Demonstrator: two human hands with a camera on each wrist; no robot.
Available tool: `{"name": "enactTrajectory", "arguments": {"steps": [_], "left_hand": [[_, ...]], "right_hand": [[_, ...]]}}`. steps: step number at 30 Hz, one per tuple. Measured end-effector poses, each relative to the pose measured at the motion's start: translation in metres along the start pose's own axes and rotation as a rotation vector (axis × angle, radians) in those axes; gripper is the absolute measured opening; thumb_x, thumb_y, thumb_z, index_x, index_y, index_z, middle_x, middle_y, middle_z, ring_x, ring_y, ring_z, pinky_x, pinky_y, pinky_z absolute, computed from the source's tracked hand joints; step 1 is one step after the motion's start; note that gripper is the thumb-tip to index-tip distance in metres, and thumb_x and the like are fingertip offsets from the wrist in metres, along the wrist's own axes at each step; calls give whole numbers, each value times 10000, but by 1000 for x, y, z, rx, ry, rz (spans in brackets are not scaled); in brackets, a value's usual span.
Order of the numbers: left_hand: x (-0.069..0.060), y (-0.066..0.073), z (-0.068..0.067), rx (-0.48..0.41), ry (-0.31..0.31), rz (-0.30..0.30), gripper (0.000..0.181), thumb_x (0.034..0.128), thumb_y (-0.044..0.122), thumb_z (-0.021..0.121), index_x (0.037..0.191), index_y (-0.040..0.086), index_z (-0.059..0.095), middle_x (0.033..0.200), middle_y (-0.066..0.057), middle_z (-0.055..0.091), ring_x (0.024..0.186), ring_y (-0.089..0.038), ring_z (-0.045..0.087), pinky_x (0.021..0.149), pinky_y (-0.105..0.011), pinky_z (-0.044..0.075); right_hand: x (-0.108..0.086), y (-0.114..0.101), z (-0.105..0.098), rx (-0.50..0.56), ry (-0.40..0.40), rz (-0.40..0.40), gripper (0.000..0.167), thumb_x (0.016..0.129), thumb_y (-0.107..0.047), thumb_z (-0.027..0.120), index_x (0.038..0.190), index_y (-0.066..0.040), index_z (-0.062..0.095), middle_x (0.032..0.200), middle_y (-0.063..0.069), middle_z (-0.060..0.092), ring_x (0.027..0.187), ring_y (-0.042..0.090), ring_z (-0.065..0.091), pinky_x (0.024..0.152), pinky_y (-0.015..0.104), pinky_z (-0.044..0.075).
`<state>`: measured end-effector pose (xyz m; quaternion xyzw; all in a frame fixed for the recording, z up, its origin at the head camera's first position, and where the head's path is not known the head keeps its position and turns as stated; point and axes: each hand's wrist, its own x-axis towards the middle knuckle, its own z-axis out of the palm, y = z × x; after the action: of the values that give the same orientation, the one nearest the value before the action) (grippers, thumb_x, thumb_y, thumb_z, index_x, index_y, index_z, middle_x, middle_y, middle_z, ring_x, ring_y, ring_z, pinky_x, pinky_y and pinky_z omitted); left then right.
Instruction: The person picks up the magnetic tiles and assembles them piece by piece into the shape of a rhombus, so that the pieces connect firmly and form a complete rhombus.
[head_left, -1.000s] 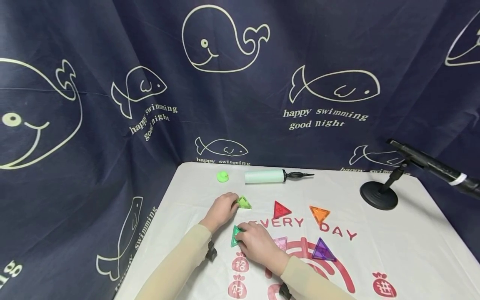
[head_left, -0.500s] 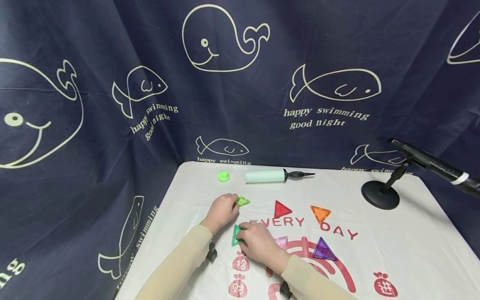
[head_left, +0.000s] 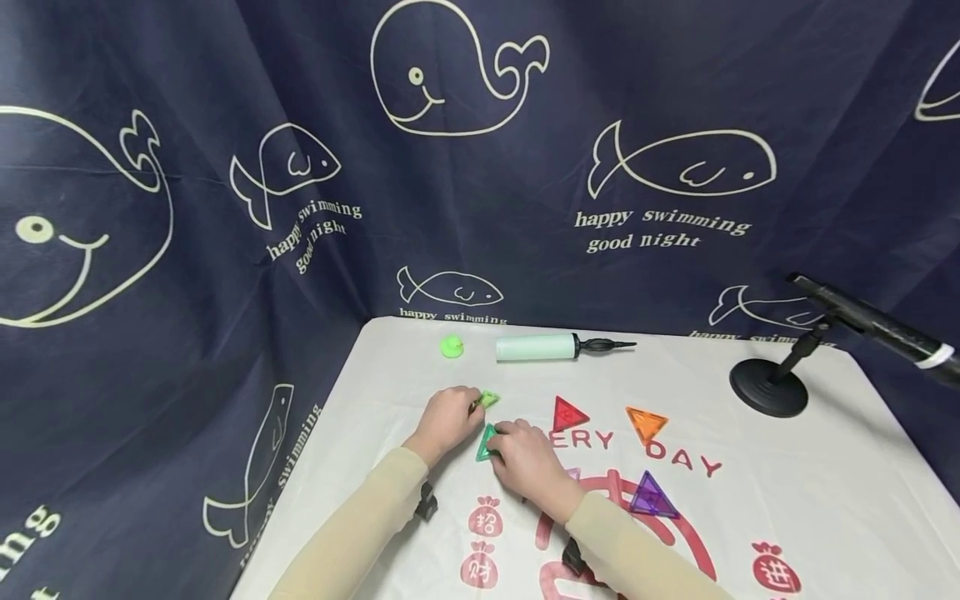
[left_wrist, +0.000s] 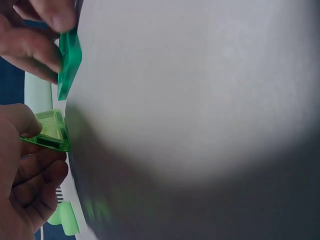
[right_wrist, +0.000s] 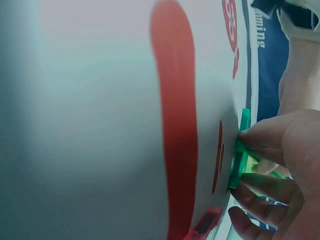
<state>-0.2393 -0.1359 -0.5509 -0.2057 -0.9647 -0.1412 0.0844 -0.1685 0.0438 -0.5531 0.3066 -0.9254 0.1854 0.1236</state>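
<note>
My left hand (head_left: 447,422) pinches a light green triangular magnetic tile (head_left: 490,398) by its left side. In the left wrist view the thumb lies on that translucent tile (left_wrist: 50,125), with fingers curled below it. Just nearer to me, the right hand (head_left: 534,467) grips a darker green triangular tile (head_left: 485,444) between thumb and fingers. The right wrist view has this tile (right_wrist: 239,167) edge-on at the tabletop, partly covered by the fingers. A small gap separates the two tiles in the left wrist view.
On the white table cover (head_left: 405,375) lie a red triangle (head_left: 570,414), an orange triangle (head_left: 647,423) and a purple triangle (head_left: 652,498). A pink triangle (head_left: 573,473) is mostly behind the right hand. Farther back are a green duck (head_left: 452,347), a hand pump (head_left: 536,347) and a black stand (head_left: 769,387).
My right hand has slid the darker green tile away from me, up close to the light green one. The light green tile has turned slightly in my left hand. The head view has shifted a little.
</note>
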Motion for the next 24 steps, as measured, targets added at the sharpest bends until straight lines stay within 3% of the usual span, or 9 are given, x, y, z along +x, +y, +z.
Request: {"name": "enactTrajectory", "arguments": {"steps": [14, 24], "left_hand": [[2, 8, 3, 7, -32, -8, 250, 963, 164, 665, 726, 185, 588, 647, 77, 493, 579, -99, 451, 565, -261, 419], [6, 13, 6, -10, -10, -17, 320, 963, 144, 687, 674, 176, 552, 616, 61, 492, 573, -119, 456, 584, -296, 444]], "right_hand": [[16, 18, -2, 7, 15, 132, 58, 863, -103, 813, 921, -94, 819, 1064, 155, 731, 872, 311, 669, 756, 470, 571], [26, 25, -1, -18, 10, 176, 62, 860, -110, 849, 918, -102, 827, 1074, 162, 735, 867, 318, 670, 744, 471, 575]]}}
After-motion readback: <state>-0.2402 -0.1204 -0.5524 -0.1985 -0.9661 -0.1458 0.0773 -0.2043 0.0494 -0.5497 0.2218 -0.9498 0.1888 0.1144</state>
